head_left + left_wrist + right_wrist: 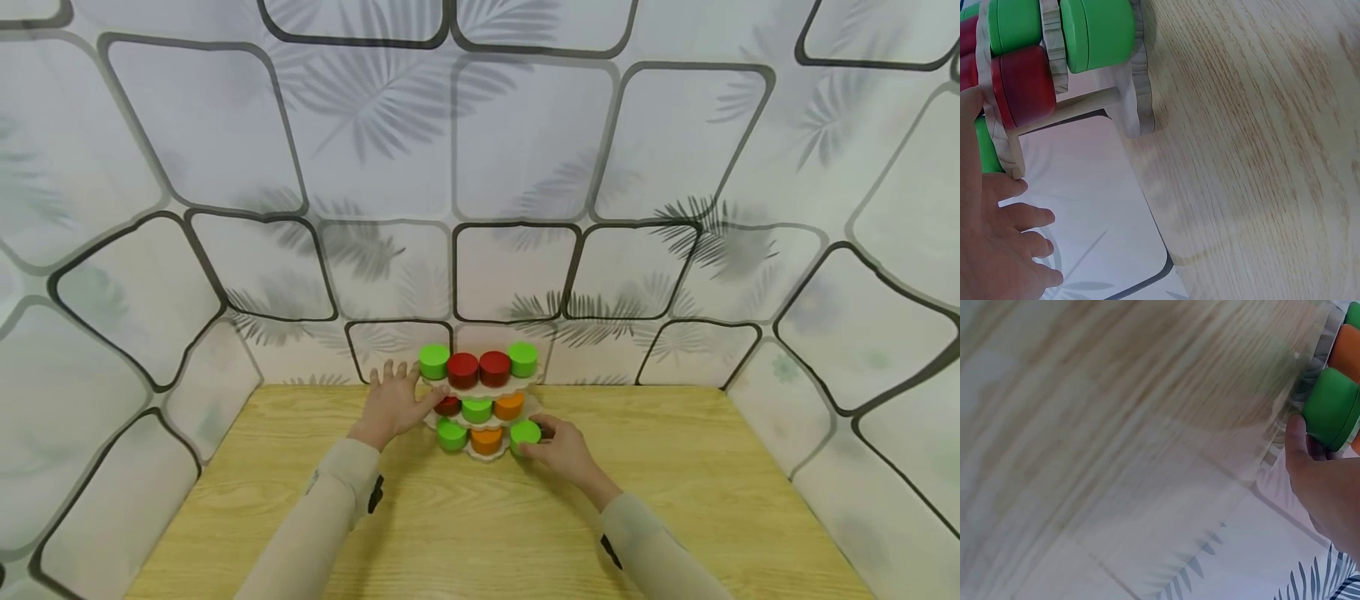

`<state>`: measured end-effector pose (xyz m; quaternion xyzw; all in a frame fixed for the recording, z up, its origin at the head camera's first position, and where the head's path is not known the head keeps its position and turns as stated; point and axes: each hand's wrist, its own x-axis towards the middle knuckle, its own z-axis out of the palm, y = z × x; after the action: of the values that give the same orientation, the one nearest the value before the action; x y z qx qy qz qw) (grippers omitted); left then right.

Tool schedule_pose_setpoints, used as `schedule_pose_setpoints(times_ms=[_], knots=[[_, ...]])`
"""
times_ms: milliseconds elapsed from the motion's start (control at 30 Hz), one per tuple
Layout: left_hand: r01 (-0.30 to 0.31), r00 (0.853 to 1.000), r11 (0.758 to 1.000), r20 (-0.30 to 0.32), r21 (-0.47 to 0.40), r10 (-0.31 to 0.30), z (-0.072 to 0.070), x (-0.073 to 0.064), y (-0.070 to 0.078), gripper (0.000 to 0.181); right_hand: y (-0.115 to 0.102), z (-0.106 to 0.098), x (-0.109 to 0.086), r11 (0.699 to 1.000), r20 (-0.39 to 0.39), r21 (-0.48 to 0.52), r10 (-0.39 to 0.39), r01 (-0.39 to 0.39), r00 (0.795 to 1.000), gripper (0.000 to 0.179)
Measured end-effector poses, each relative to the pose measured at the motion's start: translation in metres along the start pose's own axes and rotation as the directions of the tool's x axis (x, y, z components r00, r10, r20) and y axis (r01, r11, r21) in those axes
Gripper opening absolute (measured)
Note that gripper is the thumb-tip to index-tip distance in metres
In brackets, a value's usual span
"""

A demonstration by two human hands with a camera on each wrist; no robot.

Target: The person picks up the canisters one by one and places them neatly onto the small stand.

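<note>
A three-tiered wooden stand (486,457) with scalloped shelves bears green, red and orange round blocks. At its left side, my left hand (390,407) touches the top shelf, its fingers spread and fairly straight, the thumb reaching across the front. In the left wrist view the fingers (1029,216) lie by the shelf's edge, close to a red block (1024,86) on the tier below. My right hand (564,454) pinches a green block (525,435) at the right of the lowest tier. The right wrist view shows the thumb and fingers on that green block (1330,407), near the shelf's edge.
The stand is on a wood-grained table (480,525), close to the back wall. Patterned panels (517,275) with leaf prints rise behind and on both sides. On the top tier, two red blocks (478,370) lie between green ones.
</note>
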<state>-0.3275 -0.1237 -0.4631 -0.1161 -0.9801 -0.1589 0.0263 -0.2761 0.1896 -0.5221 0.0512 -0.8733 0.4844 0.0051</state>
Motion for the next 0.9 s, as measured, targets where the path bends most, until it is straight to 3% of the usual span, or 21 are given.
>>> schedule_pose_setpoints(times_ms=[567,900], knots=[[0.002,1.0,1.0,-0.004,-0.012,-0.002,-0.001,-0.001,0.001,0.096,-0.001,0.011,0.012,0.999,-0.014,0.045,0.029,-0.029,0.999,0.05],[0.008,1.0,1.0,0.009,-0.021,-0.008,-0.004,-0.002,0.002,0.096,-0.005,0.015,0.017,0.996,-0.023,0.06,0.069,-0.067,0.997,0.057]])
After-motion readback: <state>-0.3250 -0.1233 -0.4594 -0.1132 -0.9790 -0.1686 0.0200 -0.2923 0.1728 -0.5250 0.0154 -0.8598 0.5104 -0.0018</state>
